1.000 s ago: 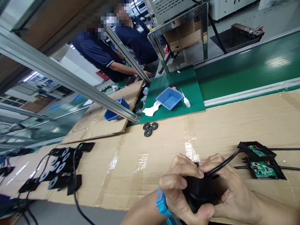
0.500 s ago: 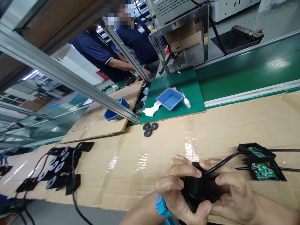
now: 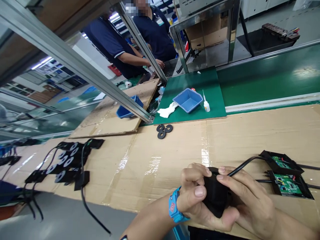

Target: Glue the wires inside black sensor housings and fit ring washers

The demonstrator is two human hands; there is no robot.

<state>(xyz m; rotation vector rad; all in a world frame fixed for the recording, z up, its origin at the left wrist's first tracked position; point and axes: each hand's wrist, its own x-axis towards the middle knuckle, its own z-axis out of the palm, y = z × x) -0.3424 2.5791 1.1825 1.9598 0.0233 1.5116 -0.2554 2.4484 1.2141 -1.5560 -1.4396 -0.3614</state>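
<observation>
Between both hands I hold a black plastic housing (image 3: pixel 215 195) just above the near edge of the cardboard. My left hand (image 3: pixel 195 196), with a blue strap (image 3: pixel 175 206) on its wrist, has its fingers round the left side. Closed on the other side is my right hand (image 3: pixel 250 196), its fingertips at the top rim by the black cable (image 3: pixel 246 164). The cable runs rightward to an open black case (image 3: pixel 281 161) with a green circuit board inside. A second open case with a green board (image 3: pixel 288 183) lies just in front of it.
Black rings (image 3: pixel 161 134) lie on the cardboard (image 3: pixel 180 156). A blue tray (image 3: pixel 188 100), white cloth (image 3: pixel 168 110) and small bottle (image 3: pixel 206 105) stand on a green board. Black parts with cables (image 3: pixel 68 160) lie left. A metal post (image 3: pixel 100 80) crosses the view; co-workers (image 3: pixel 117 50) stand beyond.
Both hands have turned the housing to a more upright tilt, and the fingers have shifted on it. My left thumb now lies against its side. The camera view has shifted slightly.
</observation>
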